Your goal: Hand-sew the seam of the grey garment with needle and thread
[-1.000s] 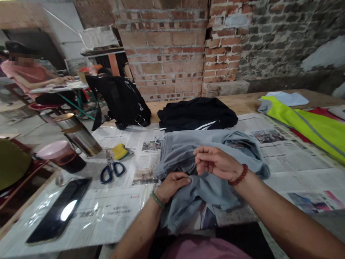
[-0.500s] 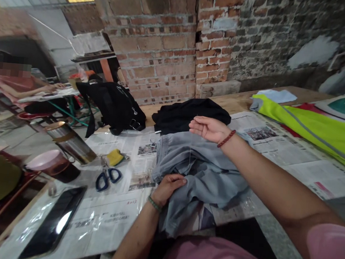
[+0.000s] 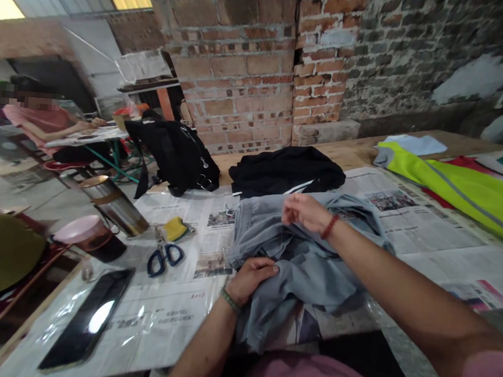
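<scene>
Black bag [image 3: 175,159] near a steel flask [image 3: 118,207], pink-topped mug [image 3: 94,238], dark-screened phone [image 3: 81,326], neon-yellow garment [image 3: 466,194], perhaps a vest

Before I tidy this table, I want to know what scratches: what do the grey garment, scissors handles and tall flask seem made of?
Grey garment: matte cloth, by its soft creases beside the left hand; the fibre is unclear.
Scissors handles: dark blue, likely plastic, judging by the smooth, evenly coloured loops.
Tall flask: probably metal, perhaps stainless steel, from its shiny, silvery reflections.
</scene>
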The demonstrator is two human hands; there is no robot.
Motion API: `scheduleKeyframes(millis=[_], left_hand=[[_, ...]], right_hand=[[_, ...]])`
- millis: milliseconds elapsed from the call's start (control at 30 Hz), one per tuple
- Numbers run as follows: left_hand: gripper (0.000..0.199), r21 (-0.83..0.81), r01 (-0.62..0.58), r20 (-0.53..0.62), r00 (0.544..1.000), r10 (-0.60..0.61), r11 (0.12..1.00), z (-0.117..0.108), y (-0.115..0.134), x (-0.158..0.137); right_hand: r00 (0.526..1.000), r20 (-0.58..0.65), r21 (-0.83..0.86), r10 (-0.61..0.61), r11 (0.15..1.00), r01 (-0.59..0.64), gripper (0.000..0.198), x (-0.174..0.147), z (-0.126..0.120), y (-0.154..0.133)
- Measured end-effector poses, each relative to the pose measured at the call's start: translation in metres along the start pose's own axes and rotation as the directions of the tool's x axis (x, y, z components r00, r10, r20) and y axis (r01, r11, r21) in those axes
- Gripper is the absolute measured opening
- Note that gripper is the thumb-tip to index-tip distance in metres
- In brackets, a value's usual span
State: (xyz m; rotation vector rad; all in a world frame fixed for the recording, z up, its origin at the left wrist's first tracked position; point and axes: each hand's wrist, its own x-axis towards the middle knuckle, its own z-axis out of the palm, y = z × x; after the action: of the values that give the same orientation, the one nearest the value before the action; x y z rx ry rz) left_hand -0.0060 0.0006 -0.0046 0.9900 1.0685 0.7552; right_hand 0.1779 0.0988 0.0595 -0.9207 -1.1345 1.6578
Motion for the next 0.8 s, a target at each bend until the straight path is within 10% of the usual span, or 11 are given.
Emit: scheduleKeyframes(millis=[267,800], left_hand=[[0.029,0.058,-0.062,0.082,0.995,0.057,0.996,0.005,-0.005,-0.003],[0.027,0.403,-0.057,0.207,0.978,-0.030,0.914,0.002,0.032,-0.004]], right_hand=[[0.989,0.095,-0.440,-0.110,0.887,0.141,0.008,-0.049,0.009,0.087],[0.842,-0.097,-0.839,-0.531,0.498,0.218,0.015,-0.067,-0.043,0.042]])
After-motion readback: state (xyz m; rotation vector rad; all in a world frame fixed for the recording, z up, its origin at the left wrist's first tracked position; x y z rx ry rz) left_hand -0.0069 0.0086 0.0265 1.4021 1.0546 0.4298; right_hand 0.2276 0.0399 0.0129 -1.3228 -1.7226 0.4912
